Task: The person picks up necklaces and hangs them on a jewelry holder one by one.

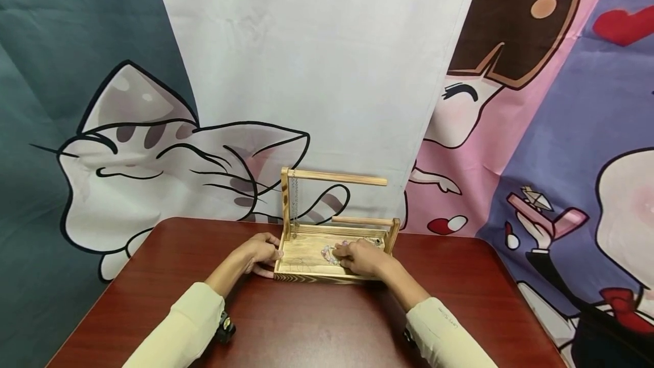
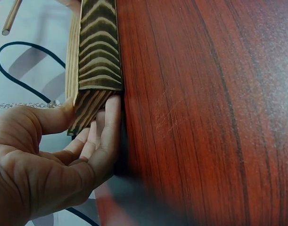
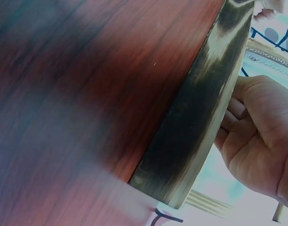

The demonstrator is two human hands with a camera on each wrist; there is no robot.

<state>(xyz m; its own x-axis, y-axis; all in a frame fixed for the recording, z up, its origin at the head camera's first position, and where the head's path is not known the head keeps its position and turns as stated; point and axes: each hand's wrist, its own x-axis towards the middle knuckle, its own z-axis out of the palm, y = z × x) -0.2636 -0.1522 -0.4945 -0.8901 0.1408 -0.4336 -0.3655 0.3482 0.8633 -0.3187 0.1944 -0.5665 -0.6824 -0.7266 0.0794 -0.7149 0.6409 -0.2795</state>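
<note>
Nearest are two pale sleeves (image 1: 176,325), a black device (image 1: 225,328) beside the left cuff, and a bare stretch of the reddish table (image 1: 327,322). Beyond them the wooden stand (image 1: 327,279) sits on the table between the two hands, its dark-grained near wall running left to right. The left hand (image 1: 259,253) grips its left end, thumb against the rim and fingers bent at the outer side. The right hand (image 1: 364,257) reaches over the near wall into the right half of the tray, fingers bent; whether they pinch anything I cannot tell. Just left of its fingertips, on the tray floor, lies a colourful beaded piece (image 1: 327,254); thin strands (image 1: 293,264) lie nearer the left hand. A small dark piece (image 1: 377,241) lies in the far right corner. At the far left a tall post (image 1: 285,197) bears an upper bar (image 1: 339,177), with silvery chains (image 1: 294,203) hanging by the post; a lower bar (image 1: 363,221) extends from the right. Farthest is a cartoon backdrop (image 1: 327,72).
</note>
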